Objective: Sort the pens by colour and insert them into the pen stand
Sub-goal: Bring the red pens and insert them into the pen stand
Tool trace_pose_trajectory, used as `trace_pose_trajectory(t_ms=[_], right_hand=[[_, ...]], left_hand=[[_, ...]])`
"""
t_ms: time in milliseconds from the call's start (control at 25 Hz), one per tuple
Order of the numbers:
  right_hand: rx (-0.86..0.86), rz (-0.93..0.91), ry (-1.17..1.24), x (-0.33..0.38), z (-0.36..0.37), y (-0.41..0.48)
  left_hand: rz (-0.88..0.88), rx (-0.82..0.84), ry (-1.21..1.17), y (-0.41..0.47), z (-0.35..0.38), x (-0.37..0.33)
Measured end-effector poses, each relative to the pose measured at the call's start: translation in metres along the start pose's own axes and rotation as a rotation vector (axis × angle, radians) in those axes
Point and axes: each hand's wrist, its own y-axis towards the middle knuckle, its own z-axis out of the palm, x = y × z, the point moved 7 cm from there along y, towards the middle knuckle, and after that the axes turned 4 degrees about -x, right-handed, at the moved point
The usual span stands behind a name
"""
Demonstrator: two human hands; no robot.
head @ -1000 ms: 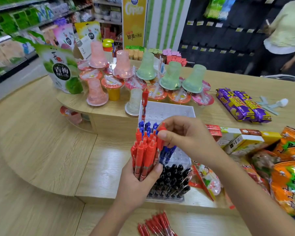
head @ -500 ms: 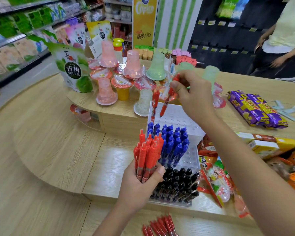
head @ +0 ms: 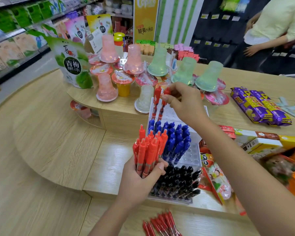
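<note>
The red pen (head: 162,108) that the right hand (head: 184,104) is pinching by its top is leaning slightly, so it could be missing its hole or nudging the standing red pen (head: 157,97) just left of it. The left hand (head: 140,183) is gripping a full bundle of red pens (head: 148,150), and one might be slipping out. That hand is sitting at the near left of the pen stand (head: 192,150), while the right hand is working over its far row.

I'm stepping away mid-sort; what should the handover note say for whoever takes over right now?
Left hand grips a bundle of red pens. Right hand pinches one red pen at the pen stand's back row, beside a standing red pen.
Done: black pens in front rows, blue pens in the middle.
Left: seat this pen, the bundle, and the loose red pens on the near counter.
</note>
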Motion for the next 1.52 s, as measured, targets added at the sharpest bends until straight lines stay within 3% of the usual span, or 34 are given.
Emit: trace_pose_trajectory(t_ms=[240,480,680,760,840,960,1160,1520], right_hand=[[-0.055,0.101,0.083,0.000,-0.026,-0.034],[0.137,0.179,0.422,0.020,-0.024,-0.108],[0.154,0.176,0.444,0.012,-0.030,-0.114],[0.115,0.167,0.481,0.014,-0.041,-0.104],[-0.034,0.140,0.508,0.017,-0.064,-0.082],[-0.241,0.052,0.358,0.024,-0.092,-0.042],[-0.230,-0.076,0.064,0.023,-0.062,-0.005],[-0.120,-0.037,0.033,-0.006,-0.014,-0.010]], left_hand=[[0.037,0.006,-0.033,0.002,0.005,-0.012],[0.003,-0.009,-0.096,0.002,0.014,-0.012],[-0.025,0.039,-0.123,-0.005,0.024,-0.011],[-0.068,0.036,-0.110,-0.005,0.025,-0.007],[-0.110,0.024,-0.036,-0.004,0.023,-0.001],[-0.128,-0.019,0.009,-0.006,0.018,0.006],[-0.092,0.003,0.039,-0.009,0.016,0.001],[-0.057,0.002,0.023,-0.005,0.011,-0.002]])
